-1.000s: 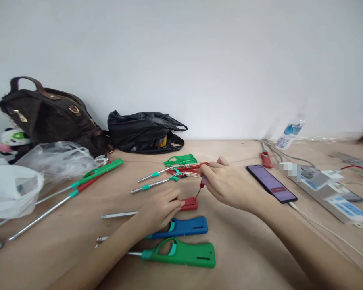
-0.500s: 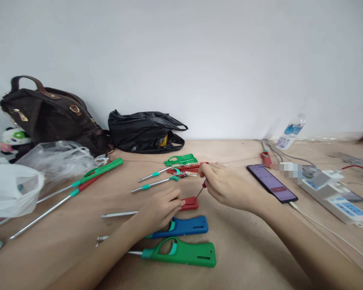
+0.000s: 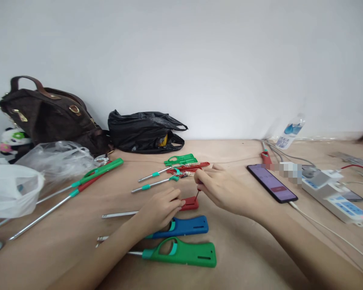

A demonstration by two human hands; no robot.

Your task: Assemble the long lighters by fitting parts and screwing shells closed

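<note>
Evidently, a red lighter (image 3: 190, 204) is being pressed to the table (image 3: 248, 249) by the left hand (image 3: 161, 207), whose fingers are being drawn together and closed around the inner part of its handle. Its broad end is being left uncovered just beyond those fingertips, toward the right hand (image 3: 224, 187), while its metal barrel (image 3: 119, 215) is being partly hidden behind the left hand. By the curled fingers of the right hand, a small screwdriver (image 3: 197, 194) is being pinched at its largely covered handle, its shaft being slanted down to the lighter's broad end. The lighter is being judged light and stiff, its smooth plastic being prone to sliding; a hold is being best offered by the handle's sides. The screwdriver is being judged light and rigid, best gripped by its handle. Nearest the left forearm, blue (image 3: 189, 226) and green lighters (image 3: 196, 253) are being crossed over.
</note>
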